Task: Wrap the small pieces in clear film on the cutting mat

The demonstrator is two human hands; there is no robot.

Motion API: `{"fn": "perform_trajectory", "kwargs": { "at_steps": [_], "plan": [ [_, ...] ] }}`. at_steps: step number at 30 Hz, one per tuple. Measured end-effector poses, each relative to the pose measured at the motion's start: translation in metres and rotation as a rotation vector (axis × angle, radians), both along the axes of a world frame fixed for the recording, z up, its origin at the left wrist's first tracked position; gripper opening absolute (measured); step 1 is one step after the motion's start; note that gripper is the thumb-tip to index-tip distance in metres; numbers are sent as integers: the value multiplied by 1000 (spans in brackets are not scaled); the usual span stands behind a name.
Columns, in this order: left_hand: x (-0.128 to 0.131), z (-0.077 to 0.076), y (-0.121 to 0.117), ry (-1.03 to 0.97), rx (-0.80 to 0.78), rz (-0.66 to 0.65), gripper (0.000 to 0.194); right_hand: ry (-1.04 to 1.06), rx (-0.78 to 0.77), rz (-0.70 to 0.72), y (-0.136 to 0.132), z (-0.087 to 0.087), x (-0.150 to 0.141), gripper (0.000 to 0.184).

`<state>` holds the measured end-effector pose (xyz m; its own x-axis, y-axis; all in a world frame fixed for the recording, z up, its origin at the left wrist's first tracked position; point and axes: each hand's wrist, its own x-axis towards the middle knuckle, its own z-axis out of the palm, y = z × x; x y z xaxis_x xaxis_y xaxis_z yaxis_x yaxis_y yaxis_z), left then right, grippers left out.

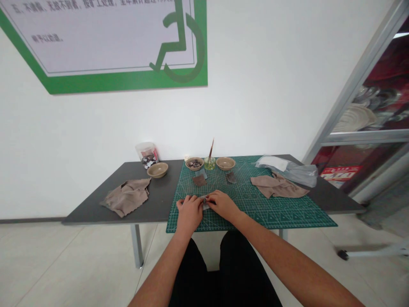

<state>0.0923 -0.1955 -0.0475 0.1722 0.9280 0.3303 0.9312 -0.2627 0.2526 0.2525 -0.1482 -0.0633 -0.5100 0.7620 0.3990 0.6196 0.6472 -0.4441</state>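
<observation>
My left hand [189, 212] rests on the near part of the green cutting mat [255, 213], its fingers bent together at the left edge of a small grey sheet [205, 207]. From the other side my right hand [222, 205] reaches in, its fingertips pinched around a tiny dark piece over that sheet; its exact kind is too small to tell. Just beyond the hands lie a brown square patch [200, 181], a blue-grey patch [201, 173] and a dark grey patch [231, 177].
Along the back stand a bowl of dark chips [194, 164], a glass jar with a brush [209, 163] and a tan bowl [226, 163]. Leftward are another bowl [157, 170], a plastic tub [147, 155] and a brown cloth [128, 197]. Rightward lie a second cloth [277, 186] and a plastic bag [287, 168].
</observation>
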Motion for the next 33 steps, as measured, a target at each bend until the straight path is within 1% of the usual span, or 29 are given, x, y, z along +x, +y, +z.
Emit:
{"fn": "perform_trajectory", "kwargs": {
  "at_steps": [4, 8, 9, 12, 15, 17, 19, 22, 25, 28, 30, 33],
  "plan": [
    [-1, -1, 0, 8, -3, -1, 26, 6, -13, -13, -4, 0, 0, 9],
    [0, -1, 1, 5, -27, 4, 27, 3, 21, -138, -14, 1, -5, 10],
    [0, -1, 1, 3, -35, 3, 27, 0, 28, -148, -16, 1, -7, 10],
    [0, -1, 2, -6, -46, -11, 26, -4, 30, -82, -18, 1, -13, 10],
    [-1, 0, 2, -30, -44, -15, 27, 9, 10, -23, -13, 2, -14, 10],
    [-1, 1, 1, -47, -36, -11, 29, 8, -5, -61, -8, 3, -12, 9],
    [-2, 1, 1, -47, -34, -8, 30, -3, -6, -138, -7, 3, -8, 10],
    [-1, 2, 0, -28, -38, -11, 30, -19, 23, -194, -14, 2, -6, 11],
    [-1, 3, 0, -26, -33, -14, 30, -28, 47, -133, -21, 1, -11, 11],
    [-1, 2, -1, -29, -32, 1, 32, -24, 39, -64, -18, 3, -18, 10],
    [-1, 2, -2, -27, -25, 15, 32, -27, 16, -96, -12, 5, -21, 10],
    [-1, 2, -3, -17, 1, 29, 29, -39, -12, -204, -9, 8, -19, 14]
  ]
}}
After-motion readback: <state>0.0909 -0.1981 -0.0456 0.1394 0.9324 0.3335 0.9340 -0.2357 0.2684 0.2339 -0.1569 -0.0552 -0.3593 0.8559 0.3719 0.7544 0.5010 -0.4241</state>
